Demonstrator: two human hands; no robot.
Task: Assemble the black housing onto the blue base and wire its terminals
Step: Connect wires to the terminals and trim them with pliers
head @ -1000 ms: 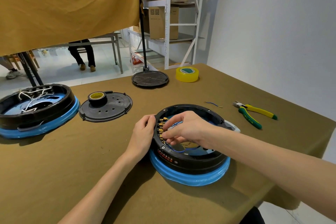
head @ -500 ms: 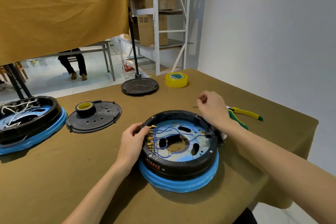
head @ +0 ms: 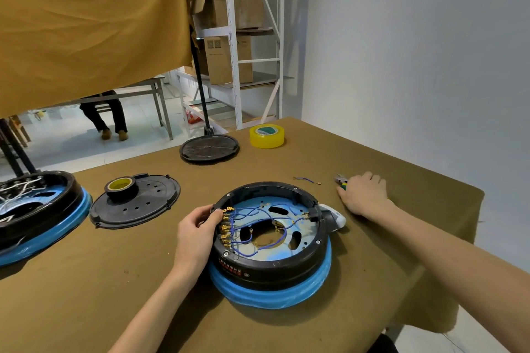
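Observation:
The black housing [head: 286, 266] sits on the blue base [head: 272, 295] at the middle of the table. Inside it, blue wires [head: 258, 212] run from a row of brass terminals [head: 226, 226] on the left wall. My left hand [head: 195, 235] grips the housing's left rim, thumb beside the terminals. My right hand [head: 364, 195] lies to the right of the housing, fingers curled over the pliers [head: 340, 181]; only their jaws and a bit of green handle show. A loose blue wire [head: 307, 180] lies just behind the housing.
A second black-and-blue unit [head: 37, 209] with white wires sits at the far left. Beside it lies a black lid [head: 143, 206] with a roll of black tape [head: 122, 188] on it. A round black plate [head: 209, 147] and yellow tape [head: 266, 136] lie at the back. The table edge runs close on the right.
My right hand left the inside of the housing, swung right past the loose wire and came down on the pliers. My left hand stayed on the rim.

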